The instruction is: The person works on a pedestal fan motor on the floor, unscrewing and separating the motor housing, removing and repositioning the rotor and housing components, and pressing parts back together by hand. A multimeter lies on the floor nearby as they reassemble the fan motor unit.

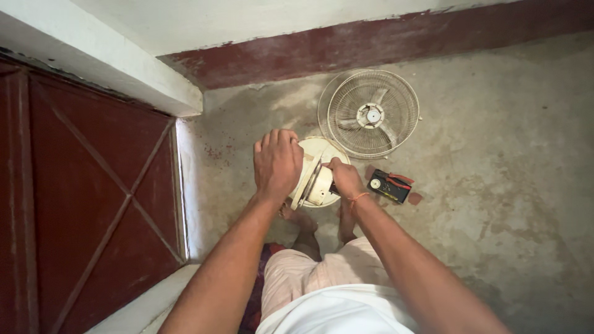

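Concrete floor (495, 185) is taking up most of the view, with a wire fan guard (373, 114) lying flat near the wall. Just below it, the cream fan body (318, 179) is sitting upright between the feet. Left hand (276, 164) is gripping its top, covering that part. Right hand (345, 178) is pinching something dark against it, too hidden to make out. A black multimeter (388, 185) is lying just beside.

Bare concrete floor (507, 154), red door (80, 204), white wall (185, 21).
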A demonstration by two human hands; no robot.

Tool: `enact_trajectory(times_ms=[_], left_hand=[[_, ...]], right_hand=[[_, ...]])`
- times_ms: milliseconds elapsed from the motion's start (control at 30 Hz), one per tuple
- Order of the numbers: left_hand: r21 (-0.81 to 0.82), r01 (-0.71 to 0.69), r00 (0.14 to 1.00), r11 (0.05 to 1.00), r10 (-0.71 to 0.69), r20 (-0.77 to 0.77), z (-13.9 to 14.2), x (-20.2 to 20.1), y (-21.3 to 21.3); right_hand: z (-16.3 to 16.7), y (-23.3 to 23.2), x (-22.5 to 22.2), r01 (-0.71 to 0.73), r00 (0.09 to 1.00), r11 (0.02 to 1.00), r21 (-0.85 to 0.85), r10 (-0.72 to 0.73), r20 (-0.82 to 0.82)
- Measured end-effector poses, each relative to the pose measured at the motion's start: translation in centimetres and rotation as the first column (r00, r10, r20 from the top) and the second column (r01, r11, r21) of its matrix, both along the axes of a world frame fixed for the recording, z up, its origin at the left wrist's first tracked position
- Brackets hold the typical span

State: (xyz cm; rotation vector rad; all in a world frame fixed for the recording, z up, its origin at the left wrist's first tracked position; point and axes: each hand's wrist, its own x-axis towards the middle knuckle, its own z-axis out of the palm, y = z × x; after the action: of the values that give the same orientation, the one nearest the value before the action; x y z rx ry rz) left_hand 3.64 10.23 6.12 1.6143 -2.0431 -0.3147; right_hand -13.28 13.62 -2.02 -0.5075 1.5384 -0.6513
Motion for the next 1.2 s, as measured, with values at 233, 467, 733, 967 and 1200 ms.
enact_trajectory(times_ms=[233, 467, 733, 967, 1200], left_hand=[[-0.001, -0.05, 0.979, 0.999, 0.048, -0.2, -1.2, -0.5, 0.1], [0.293, -0.193, 0.652, 0.937, 0.345, -0.675, -3.9, 0.1, 0.5], [0.513, -0.134, 0.105, 0.848, 0.527, -0.843, -0.7, -0.3, 4.0], [0.608, -0.1, -0.162, 0.788, 0.59, -0.791, -1.3, -1.6, 9.4], [0.78, 0.112, -0.227, 0.616, 0.78, -0.583, -6.7, -3.9, 12.9]], right_hand=[[-0.7, 1.1, -1.3, 0.118, 0.991, 0.991, 0.068, -0.122, 0.058], [-2.1, 0.8, -2.3, 0.076, 0.993, 0.991, 0.108, -0.085, 0.084], [-3.3, 1.1, -3.4, 0.079, 0.957, 0.989, 0.122, -0.109, 0.268], [-4.2, 0.1, -4.5, 0.012, 0.939, 0.986, 0.167, -0.068, 0.338], [-4.0, -0.5, -4.7, -0.11, 0.941, 0.962, 0.251, 0.02, 0.338]])
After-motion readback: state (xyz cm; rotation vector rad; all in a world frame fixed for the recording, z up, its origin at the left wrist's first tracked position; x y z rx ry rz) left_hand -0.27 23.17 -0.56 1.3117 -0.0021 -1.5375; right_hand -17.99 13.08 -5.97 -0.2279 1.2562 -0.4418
